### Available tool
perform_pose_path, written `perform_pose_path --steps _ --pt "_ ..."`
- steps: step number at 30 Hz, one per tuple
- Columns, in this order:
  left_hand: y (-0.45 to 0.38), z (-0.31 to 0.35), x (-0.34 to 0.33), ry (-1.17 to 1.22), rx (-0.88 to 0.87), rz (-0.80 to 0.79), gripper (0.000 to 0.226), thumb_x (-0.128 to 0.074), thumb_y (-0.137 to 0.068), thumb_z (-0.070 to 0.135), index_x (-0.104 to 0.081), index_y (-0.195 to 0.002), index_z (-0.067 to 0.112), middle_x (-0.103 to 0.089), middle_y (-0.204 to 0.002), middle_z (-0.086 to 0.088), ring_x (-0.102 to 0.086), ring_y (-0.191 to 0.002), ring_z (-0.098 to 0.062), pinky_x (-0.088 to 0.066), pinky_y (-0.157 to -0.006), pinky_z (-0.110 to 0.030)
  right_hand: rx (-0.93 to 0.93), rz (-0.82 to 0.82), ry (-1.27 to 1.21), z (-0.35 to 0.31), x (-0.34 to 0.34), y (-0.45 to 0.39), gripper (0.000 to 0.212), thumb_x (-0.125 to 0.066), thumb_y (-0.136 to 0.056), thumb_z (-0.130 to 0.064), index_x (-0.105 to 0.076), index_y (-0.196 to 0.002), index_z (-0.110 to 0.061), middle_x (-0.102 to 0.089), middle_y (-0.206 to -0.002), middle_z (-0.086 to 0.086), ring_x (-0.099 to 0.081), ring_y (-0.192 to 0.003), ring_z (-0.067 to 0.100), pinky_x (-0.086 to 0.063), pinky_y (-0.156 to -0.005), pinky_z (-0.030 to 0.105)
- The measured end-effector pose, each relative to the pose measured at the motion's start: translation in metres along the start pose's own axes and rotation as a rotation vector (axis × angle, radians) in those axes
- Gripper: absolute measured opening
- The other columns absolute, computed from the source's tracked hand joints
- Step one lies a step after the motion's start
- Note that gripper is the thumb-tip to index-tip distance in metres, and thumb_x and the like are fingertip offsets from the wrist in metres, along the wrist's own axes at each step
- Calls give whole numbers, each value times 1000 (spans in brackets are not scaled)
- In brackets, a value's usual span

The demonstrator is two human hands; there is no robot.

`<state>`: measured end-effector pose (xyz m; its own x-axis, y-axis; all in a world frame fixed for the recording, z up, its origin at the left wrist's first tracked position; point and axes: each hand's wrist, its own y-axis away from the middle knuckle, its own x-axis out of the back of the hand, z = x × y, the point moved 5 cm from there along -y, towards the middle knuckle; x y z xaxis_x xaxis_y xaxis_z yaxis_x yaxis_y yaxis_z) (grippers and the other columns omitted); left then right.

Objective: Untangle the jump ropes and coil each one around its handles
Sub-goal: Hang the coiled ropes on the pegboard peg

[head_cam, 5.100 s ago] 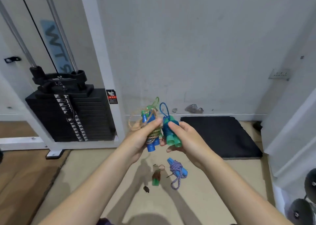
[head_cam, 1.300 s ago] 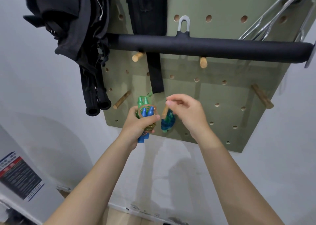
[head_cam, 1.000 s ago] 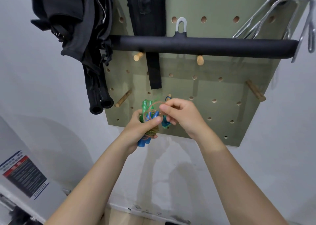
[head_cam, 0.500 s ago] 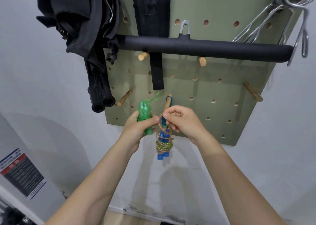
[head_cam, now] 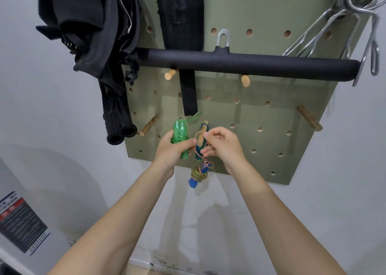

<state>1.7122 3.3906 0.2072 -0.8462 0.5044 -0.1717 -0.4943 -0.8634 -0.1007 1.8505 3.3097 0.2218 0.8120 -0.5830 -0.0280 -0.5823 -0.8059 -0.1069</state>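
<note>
Two hands | left grips green rope | right pinches cord (orange)

- No wording can be read anywhere.
- The label, far below and left of the left hand's fingers, is too blurred to read.

Materials I see — mostly matt.
Pegboard matt painted w/ bare wood pegs; bar matt foam-like; clips shiny metal; green handles glossy plastic — braided cord.
</note>
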Motion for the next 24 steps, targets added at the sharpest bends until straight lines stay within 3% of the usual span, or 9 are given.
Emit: perform_pose_path --steps 3,7,11,14,17,21,24 --pt "-7 -3 1 -28 12 -1 41 -83 -79 23 -61 -106 1 -68 -88 -7 -65 -79 -20 -55 -73 -36 -28 13 -58 -1 -2 -14 13 -64 -93 -11 -59 -93 1 -67 -75 16 -68 -54 23 -60 -58 31" --pt "-10 -6 8 -41 29 13 33 -73 -87 40 -66 -109 17 -73 -98 -5 -70 -91 -26 -56 -89 -45 -43 72 -84 -3 -2 -29 12 -65 -92 -10 -59 -90 0 -63 -70 12 -67 -54 19 -60 -59 30" --pt "-4 1 15 -93 -18 -11 27 -78 -84 32 -69 -103 14 -74 -100 -9 -69 -102 -35 -54 -92 -51 -88 120 -31 -2 3 -34 20 -68 -90 -16 -55 -95 -2 -62 -72 13 -64 -53 22 -57 -50 29" --pt "5 11 16 -172 -82 -54 22 -80 -82 24 -69 -99 14 -74 -100 -9 -70 -99 -33 -55 -90 -45 32 199 156 -16 15 -24 30 -67 -89 -35 -57 -86 -7 -58 -61 7 -54 -47 19 -40 -45 29" --pt "13 20 12 -233 -153 -107 24 -82 -80 21 -68 -99 20 -73 -99 -2 -70 -96 -24 -57 -85 -36 67 0 155 -35 6 -3 48 -60 -90 -51 -61 -77 -4 -58 -60 6 -51 -45 16 -35 -40 24" --pt "20 24 3 -261 -165 -191 33 -82 -78 20 -68 -108 21 -73 -98 6 -69 -92 -11 -56 -75 -25 102 -151 104 -44 -6 11 21 -62 -95 -19 -60 -89 1 -61 -67 8 -54 -45 16 -38 -40 24" --pt "25 21 -3 -181 -73 -269 33 -78 -83 32 -69 -108 14 -73 -93 1 -69 -83 -13 -52 -68 -23 105 -248 69 -41 -8 14 12 -61 -95 -11 -60 -88 0 -61 -66 8 -57 -48 17 -45 -44 23"
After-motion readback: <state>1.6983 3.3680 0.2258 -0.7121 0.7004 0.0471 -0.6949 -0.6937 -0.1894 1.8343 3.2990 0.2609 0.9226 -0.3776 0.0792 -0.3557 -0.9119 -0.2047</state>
